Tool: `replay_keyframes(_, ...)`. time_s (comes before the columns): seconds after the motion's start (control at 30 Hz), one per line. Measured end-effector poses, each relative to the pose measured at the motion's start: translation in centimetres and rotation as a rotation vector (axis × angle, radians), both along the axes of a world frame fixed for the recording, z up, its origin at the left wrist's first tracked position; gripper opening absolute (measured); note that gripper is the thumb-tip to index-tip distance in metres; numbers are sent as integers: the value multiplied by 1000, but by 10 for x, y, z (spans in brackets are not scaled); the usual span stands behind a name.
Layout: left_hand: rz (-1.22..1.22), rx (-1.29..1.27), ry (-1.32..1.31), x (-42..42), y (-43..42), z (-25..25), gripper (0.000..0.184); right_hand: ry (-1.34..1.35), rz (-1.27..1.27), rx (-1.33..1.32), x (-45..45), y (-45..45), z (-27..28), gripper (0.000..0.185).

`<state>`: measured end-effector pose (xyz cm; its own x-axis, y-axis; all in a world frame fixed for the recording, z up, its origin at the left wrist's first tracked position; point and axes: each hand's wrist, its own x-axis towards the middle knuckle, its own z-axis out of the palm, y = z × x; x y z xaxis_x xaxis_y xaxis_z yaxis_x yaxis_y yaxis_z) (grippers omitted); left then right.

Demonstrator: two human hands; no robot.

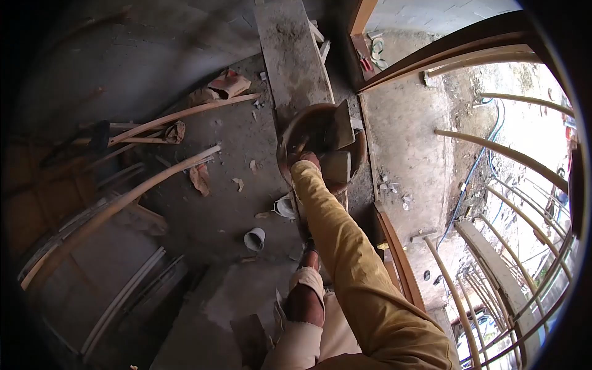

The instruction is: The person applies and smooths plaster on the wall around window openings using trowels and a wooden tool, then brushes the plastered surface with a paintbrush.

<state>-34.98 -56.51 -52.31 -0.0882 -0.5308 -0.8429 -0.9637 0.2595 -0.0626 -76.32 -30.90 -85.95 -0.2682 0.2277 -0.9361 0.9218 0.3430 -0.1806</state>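
Note:
My right hand (310, 159) reaches down into a round brown basin (287, 139), at the end of a yellow sleeve (345, 246). Its fingers look curled, but the basin's shadow hides what is in them. Dark material lies in the basin. Two flat grey slabs are beside the hand: one tilted slab (343, 126) against the far right side, and another slab (337, 166) just right of the wrist. The basin stands on a long mortar-stained plank (290, 55). My left hand is out of view.
A small white bucket (254, 239) lies tipped on the floor, near a white container (284, 206). Wooden poles (135, 197) slant in from the left, near a torn paper sack (225, 86). At right are a door frame (401, 259), more poles and a blue hose (468, 179).

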Motion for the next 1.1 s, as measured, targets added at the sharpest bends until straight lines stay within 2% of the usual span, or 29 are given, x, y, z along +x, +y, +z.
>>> replay_keyframes(0.03, 2, 7, 0, 1, 2, 1, 37, 57, -81, 0, 6, 11, 15, 39)
replay_keyframes(0.07, 1, 13, 3, 0, 5, 3, 37, 118, 13, 2, 6, 24, 41, 40)
replay_keyframes(0.1, 2, 20, 12, 0, 7, 4, 38, 129, 19, 14, 12, 36, 52, 40)
replay_keyframes(0.17, -8, 37, 29, -1, 12, 10, 38, 356, 101, 51, 32, 62, 72, 36)
replay_keyframes(0.23, -26, 54, 54, -5, 17, 19, 39, 459, 262, 21, 62, 87, 93, 31)
replay_keyframes(0.3, -61, 82, 82, -12, 23, 27, 40, 1011, 561, -126, 93, 123, 153, 30)
replay_keyframes(0.33, -87, 101, 100, -19, 25, 30, 41, 486, -105, -418, 98, 128, 229, 30)
replay_keyframes(0.37, -124, 122, 120, -28, 28, 31, 41, 605, -32, -459, 124, 139, 262, 31)
replay_keyframes(0.4, -164, 147, 145, -40, 29, 32, 41, 740, 227, -573, 149, 161, 300, 31)
replay_keyframes(0.43, -217, 185, 167, -55, 31, 28, 42, 588, 13, -706, 168, 166, 351, 30)
replay_keyframes(0.47, -271, 217, 189, -71, 35, 24, 42, 452, -51, -775, 199, 166, 366, 32)
replay_keyframes(0.5, -328, 252, 206, -88, 41, 20, 43, 459, -272, -889, 217, 161, 397, 37)
replay_keyframes(0.53, -377, 278, 220, -104, 48, 20, 43, 610, -117, -799, 221, 159, 427, 42)
replay_keyframes(0.57, -421, 289, 233, -119, 54, 21, 44, 704, -69, -739, 225, 147, 440, 39)
replay_keyframes(0.63, -481, 297, 262, -138, 68, 31, 45, 808, -23, -359, 238, 124, 457, 31)
replay_keyframes(0.67, -500, 293, 274, -141, 71, 36, 45, 871, -70, -318, 250, 128, 474, 28)
replay_keyframes(0.73, -509, 271, 302, -140, 73, 57, 46, 1038, -74, -183, 270, 143, 553, 23)
replay_keyframes(0.77, -513, 263, 314, -138, 73, 67, 47, 1051, -35, -131, 282, 155, 575, 21)
replay_keyframes(0.83, -536, 260, 332, -130, 73, 81, 48, 1352, 9, 52, 318, 179, 614, 21)
replay_keyframes(0.87, -540, 262, 348, -128, 73, 91, 48, 1283, 22, 84, 341, 190, 617, 21)
replay_keyframes(0.93, -550, 277, 385, -125, 88, 113, 49, 1094, 103, 274, 390, 228, 563, 16)
replay_keyframes(0.97, -562, 281, 397, -122, 96, 129, 50, 718, 130, 450, 418, 243, 512, 15)
replay_keyframes(1.0, -571, 287, 392, -117, 103, 139, 55, 214, -312, 291, 453, 262, 466, 21)
replay_keyframes(1.03, -748, 309, 431, -118, 98, 138, 56, 239, -309, 276, 479, 261, 474, 21)
replay_keyframes(1.1, -1154, 384, 538, -130, 81, 88, 59, 195, -175, 382, 523, 262, 524, 31)
